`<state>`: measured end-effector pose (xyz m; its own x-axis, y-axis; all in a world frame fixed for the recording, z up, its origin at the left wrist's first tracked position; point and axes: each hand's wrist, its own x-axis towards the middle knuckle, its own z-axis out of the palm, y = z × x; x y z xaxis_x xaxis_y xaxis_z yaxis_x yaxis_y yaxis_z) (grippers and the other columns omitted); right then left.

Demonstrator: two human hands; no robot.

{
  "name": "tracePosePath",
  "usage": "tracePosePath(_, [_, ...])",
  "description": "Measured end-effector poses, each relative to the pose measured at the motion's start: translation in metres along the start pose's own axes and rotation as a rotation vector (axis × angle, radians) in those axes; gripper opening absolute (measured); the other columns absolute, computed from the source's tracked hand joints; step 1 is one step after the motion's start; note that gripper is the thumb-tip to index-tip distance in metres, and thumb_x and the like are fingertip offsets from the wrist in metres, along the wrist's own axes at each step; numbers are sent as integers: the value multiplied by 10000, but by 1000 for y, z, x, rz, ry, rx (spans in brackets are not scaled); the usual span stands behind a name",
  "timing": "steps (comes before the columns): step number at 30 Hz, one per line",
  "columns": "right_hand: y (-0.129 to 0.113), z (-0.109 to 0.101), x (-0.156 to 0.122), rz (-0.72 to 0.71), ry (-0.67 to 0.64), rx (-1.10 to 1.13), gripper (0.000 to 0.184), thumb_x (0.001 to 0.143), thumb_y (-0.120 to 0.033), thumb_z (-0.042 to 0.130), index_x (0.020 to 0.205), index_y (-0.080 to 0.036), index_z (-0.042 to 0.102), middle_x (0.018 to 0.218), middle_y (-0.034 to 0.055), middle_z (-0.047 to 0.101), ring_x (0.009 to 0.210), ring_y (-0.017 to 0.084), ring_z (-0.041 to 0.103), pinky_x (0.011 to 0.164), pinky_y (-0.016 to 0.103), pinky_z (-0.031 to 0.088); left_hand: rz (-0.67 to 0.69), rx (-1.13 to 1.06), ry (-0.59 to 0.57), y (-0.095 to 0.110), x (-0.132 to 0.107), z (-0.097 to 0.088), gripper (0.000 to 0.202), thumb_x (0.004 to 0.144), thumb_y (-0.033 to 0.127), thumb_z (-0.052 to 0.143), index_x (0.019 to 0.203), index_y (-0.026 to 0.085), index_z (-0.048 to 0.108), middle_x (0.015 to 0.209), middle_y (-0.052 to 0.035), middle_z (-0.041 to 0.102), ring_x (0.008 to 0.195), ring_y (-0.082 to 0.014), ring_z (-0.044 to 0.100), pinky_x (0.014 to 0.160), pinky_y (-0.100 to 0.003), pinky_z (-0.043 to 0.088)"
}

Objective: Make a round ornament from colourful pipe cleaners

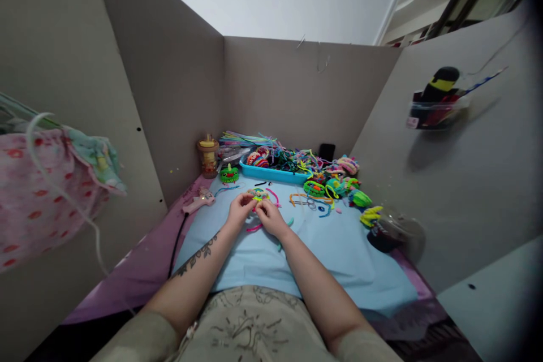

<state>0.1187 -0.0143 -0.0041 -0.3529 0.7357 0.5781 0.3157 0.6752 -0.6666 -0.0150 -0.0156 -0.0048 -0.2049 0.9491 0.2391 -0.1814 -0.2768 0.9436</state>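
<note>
My left hand (pixel 241 208) and my right hand (pixel 271 220) meet over the light blue cloth (pixel 331 249). Between their closed fingertips is a small multicoloured pipe-cleaner piece (pixel 259 193), mostly yellow-green; the fingers hide part of it. A pink pipe cleaner (pixel 274 198) curves just beyond it, and another pink pipe cleaner (pixel 254 228) lies below the hands. Close to my right wrist is a short teal pipe cleaner (pixel 291 221). Farther right, an orange pipe cleaner (pixel 298 196) lies around what looks like scissors (pixel 309 203).
Behind the hands stands a blue tray (pixel 275 174) heaped with pipe cleaners. A green pipe-cleaner figure (pixel 229 174) and a lidded cup (pixel 208 157) are at left, near a pink glue gun (pixel 199 202) with a black cord. Several pipe-cleaner figures (pixel 314 188) crowd the right. Partitions enclose the table.
</note>
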Motion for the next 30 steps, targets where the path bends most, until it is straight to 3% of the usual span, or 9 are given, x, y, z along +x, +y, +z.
tracePosePath(10, [1,-4,4,158,118,210,166,830,-322,489,709,-209,505,643,-15,479,586,139,443,560,260,386,2,54,-56,5,-4,4,286,653,402,699,771,156,612,671,-20,614,612,-127,555,576,-234,421])
tracePosePath(18, [8,-2,5,207,240,161,177,820,-359,474,721,-213,493,644,-4,483,590,155,446,571,273,401,100,198,-93,11,-12,6,202,654,206,673,848,165,634,693,-23,644,633,-129,570,543,-211,408])
tracePosePath(30, [7,-3,5,203,266,140,174,829,-346,469,728,-208,499,671,5,509,638,168,477,608,279,409,156,356,-98,14,-14,8,105,701,207,635,775,155,689,733,-49,670,662,-145,572,547,-225,411])
